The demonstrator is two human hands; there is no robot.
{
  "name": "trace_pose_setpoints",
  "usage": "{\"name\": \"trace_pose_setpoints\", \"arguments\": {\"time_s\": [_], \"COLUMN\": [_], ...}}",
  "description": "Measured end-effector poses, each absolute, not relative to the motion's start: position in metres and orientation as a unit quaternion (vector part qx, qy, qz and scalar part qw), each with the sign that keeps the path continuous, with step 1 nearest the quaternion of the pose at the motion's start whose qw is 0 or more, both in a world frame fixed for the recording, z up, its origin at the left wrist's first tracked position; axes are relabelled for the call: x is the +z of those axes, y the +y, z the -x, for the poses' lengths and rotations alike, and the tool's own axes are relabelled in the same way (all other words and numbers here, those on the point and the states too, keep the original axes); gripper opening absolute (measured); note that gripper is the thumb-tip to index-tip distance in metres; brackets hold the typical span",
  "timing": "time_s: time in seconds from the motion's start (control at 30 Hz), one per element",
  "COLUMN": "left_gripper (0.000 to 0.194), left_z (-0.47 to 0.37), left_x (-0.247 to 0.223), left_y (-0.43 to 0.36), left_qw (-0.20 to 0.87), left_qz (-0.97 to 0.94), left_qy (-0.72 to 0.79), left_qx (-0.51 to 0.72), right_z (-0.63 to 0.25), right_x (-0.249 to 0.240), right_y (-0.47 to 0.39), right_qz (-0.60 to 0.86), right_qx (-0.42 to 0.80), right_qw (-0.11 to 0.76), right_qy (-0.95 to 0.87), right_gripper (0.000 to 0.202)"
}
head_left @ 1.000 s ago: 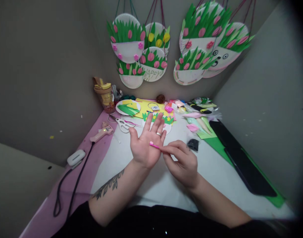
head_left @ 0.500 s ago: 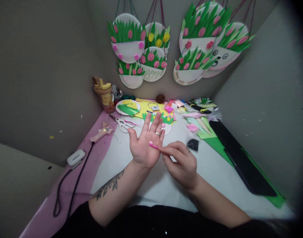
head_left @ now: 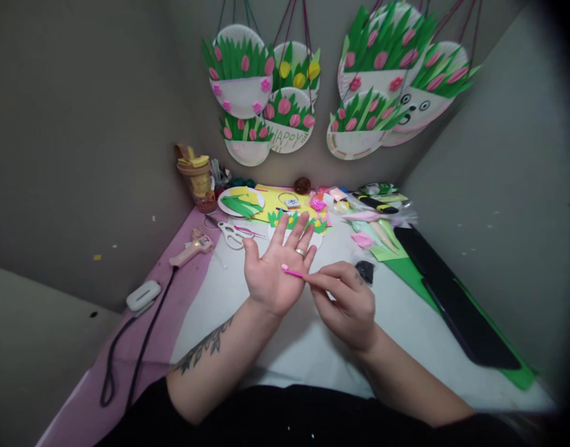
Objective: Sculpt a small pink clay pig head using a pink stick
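Observation:
My left hand (head_left: 276, 276) lies palm up above the table, its fingers stretched and spread. On the palm sits a small pale pink lump (head_left: 284, 267), perhaps modelling clay. My right hand (head_left: 344, 304) pinches a thin magenta stick (head_left: 294, 274) between thumb and fingertips. The stick's far end meets the lump, or lies right beside it; I cannot tell which. Behind my left fingers is a white paper-plate piece with green paper grass (head_left: 319, 226) and yellow flowers, partly hidden.
White scissors (head_left: 230, 234), a pink glue gun (head_left: 192, 249) and a white case (head_left: 143, 297) lie left. A paper plate with green strips (head_left: 241, 203) and a lidded cup (head_left: 197, 180) stand behind. Clay packets (head_left: 373, 223) and a black tablet-like slab (head_left: 466, 316) are right. Plate baskets (head_left: 242, 96) hang above.
Both hands have shifted slightly to the right. The left fingers have spread a little and tilted right. The magenta stick still points at the lump on the palm.

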State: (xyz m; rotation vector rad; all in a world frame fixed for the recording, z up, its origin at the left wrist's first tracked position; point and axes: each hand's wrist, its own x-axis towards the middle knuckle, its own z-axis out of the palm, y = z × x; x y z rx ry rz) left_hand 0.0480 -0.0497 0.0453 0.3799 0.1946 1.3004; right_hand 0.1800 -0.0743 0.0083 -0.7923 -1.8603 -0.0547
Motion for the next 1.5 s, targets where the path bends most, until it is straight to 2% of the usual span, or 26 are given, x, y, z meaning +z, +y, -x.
{"name": "trace_pose_setpoints", "arguments": {"time_s": [0.23,0.33,0.53,1.5], "left_gripper": [0.078,0.079,0.078,0.079], "left_z": [-0.048,-0.050,-0.059,-0.070], "left_x": [0.048,0.045,0.038,0.032], "left_y": [-0.049,-0.049,-0.052,-0.058], "left_qw": [0.773,0.770,0.761,0.710], "left_qz": [-0.178,-0.199,-0.227,-0.250], "left_qy": [0.126,0.129,0.143,0.184], "left_qx": [0.596,0.592,0.591,0.632], "right_z": [-0.181,-0.180,-0.170,-0.163], "right_x": [0.011,0.014,0.015,0.009], "right_y": [-0.074,-0.074,-0.074,-0.075], "right_qz": [0.333,0.366,0.403,0.418], "right_qx": [0.008,0.056,0.103,0.177], "right_qw": [0.553,0.570,0.549,0.562], "right_qy": [-0.764,-0.733,-0.725,-0.691], "right_gripper": [0.036,0.028,0.013,0.009]}}
